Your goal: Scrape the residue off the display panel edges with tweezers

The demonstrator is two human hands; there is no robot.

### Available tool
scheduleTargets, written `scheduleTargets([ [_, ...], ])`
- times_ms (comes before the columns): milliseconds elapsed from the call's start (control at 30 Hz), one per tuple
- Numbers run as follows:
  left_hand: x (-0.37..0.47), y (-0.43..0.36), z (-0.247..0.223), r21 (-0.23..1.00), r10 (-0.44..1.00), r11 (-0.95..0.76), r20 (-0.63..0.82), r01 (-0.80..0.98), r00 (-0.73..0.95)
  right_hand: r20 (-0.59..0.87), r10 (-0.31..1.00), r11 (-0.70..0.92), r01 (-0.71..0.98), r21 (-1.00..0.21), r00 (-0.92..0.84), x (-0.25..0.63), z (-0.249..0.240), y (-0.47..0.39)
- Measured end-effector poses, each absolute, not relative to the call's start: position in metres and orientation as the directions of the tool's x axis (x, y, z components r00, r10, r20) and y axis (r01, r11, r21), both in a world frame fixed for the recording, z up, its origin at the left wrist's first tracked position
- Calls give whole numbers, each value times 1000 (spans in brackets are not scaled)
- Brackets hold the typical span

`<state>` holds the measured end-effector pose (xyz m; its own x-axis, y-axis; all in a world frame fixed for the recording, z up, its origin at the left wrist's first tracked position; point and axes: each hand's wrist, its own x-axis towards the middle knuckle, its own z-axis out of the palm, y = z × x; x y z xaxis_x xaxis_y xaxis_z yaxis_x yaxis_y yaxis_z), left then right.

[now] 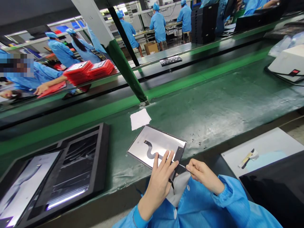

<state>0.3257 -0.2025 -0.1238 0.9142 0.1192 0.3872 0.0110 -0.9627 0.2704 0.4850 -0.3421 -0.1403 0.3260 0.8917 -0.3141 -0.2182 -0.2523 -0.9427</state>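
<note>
A display panel point(140, 147) with a silvery back and dark edges lies tilted at the front edge of the green bench. A dark S-shaped flex cable point(149, 152) runs across its back. My left hand point(160, 177) rests on the panel's near right part, fingers stretched out and apart. Just right of it, my right hand point(203, 174) is closed in a pinch on a thin, narrow piece point(182, 166) that reaches to the panel's dark right border. Whether this piece is a tool or a strip of tape, I cannot tell. My left fingers partly hide the cable's end.
A black foam tray point(101, 158) with more panels stands at left. White paper sheets point(140, 119) lie behind the panel, dark scraps to its right. A post point(128, 71) rises from the bench. At right are a white board point(266, 147) and a white device point(288, 61). Co-workers sit beyond.
</note>
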Motion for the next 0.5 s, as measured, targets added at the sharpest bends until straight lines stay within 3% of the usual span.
scheduleTargets([
  [167,326,-202,-121,205,75,-979,372,-2,925,-301,878,-266,-144,-953,371,486,-134,-344],
  [300,326,-202,-121,199,76,-980,372,0,925,-244,877,-312,104,-944,415,485,-124,-349],
  [500,326,-203,-123,238,103,-971,385,9,917,27,895,-196,445,-874,446,480,-121,-355],
])
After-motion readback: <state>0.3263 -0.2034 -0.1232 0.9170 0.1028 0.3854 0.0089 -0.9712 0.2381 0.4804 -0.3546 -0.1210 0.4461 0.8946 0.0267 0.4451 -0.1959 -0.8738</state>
